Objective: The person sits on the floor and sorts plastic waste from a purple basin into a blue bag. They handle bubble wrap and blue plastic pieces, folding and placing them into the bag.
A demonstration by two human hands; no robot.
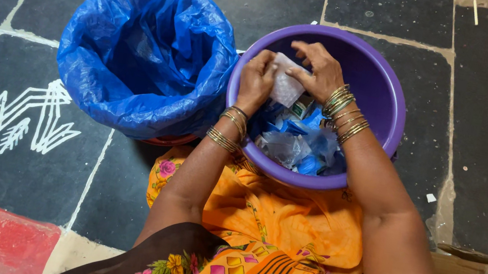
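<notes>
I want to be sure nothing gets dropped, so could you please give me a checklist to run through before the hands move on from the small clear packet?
1. Left hand grips the small clear plastic packet: ok.
2. Right hand pinches the packet too: ok.
3. Packet is above the round purple plastic tub: ok.
4. Blue plastic bag lining a bin stands open beside the tub: ok.
5. Packet sealed or torn: cannot tell.
6. More blue and clear packets remain in the tub: ok.

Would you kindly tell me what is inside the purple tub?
The purple tub holds a heap of blue and clear plastic packets. Both hands pinch one clear packet above them. The heap and hands cover the tub's bottom.
</notes>
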